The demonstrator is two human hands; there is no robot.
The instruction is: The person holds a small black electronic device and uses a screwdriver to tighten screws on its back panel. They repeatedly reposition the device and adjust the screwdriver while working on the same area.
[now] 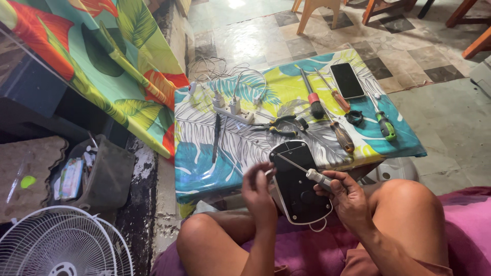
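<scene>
Tiled floor surrounds a low table (204, 168) in leaf-print cloth. Nearest, the right hand (348, 197) grips a screwdriver (307, 171) on a black oval device (296, 189) over the lap; the left hand (258, 191) pinches something hidden. Beyond lie pliers (281, 125) and a phone (347, 80).

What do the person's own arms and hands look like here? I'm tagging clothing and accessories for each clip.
Both forearms are bare, with no sleeves in view. The left hand and the right hand wear no gloves, and I can make out no rings, watch or bracelet on either. No markings show at this size. The only clothing visible is pink-purple fabric over the lap.
</scene>
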